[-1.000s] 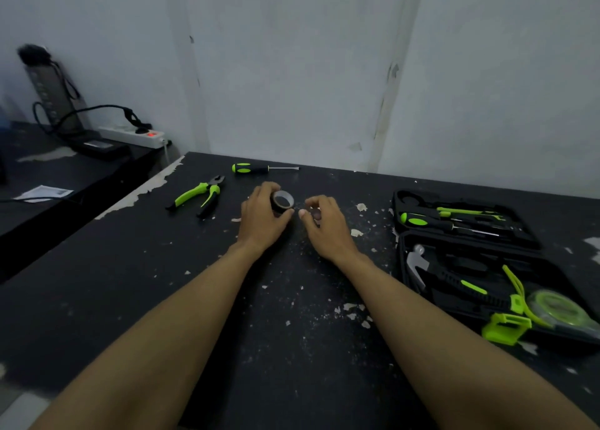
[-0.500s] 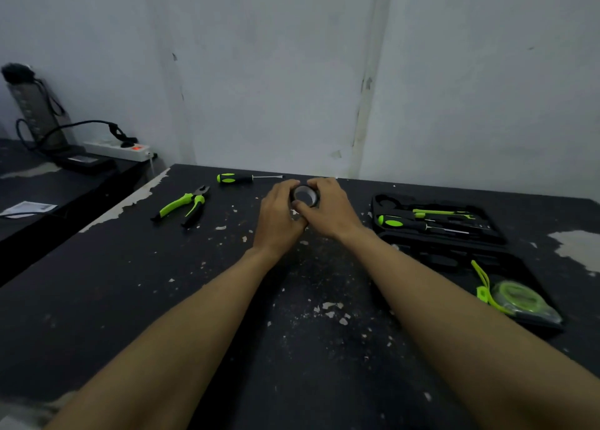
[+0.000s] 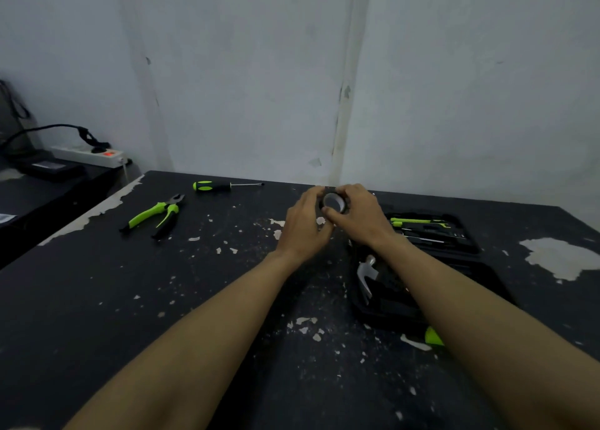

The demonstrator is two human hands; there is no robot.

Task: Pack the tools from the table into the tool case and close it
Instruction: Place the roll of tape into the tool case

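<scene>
A black counter (image 3: 97, 299) with chipped paint runs up to a pale, stained wall, and a white power strip (image 3: 87, 156) sits on a lower surface far left of the case (image 3: 470, 249). Green-handled pliers (image 3: 156, 215) lie well left of the case and a screwdriver (image 3: 224, 186) lies beyond them, both not yet packed. Nearer the case, the left hand (image 3: 305, 225) curls its fingers (image 3: 313, 195) over the left side of a tape roll (image 3: 334, 202), thumb underneath. The right hand (image 3: 360, 215) grips the other side, its fingers (image 3: 349, 190) hooked over the top. The roll sits between the two hands just off the case's far left corner, its open core turned toward the camera; whether it is clear of the counter I cannot tell. It should be light, a stiff ring that will not crush or break, with smooth faces and perhaps a tacky edge. A pinch across the outer rim, or a finger through the core, looks the surest hold. The case lies open with a hammer (image 3: 367, 277) and slim tools already seated inside.
</scene>
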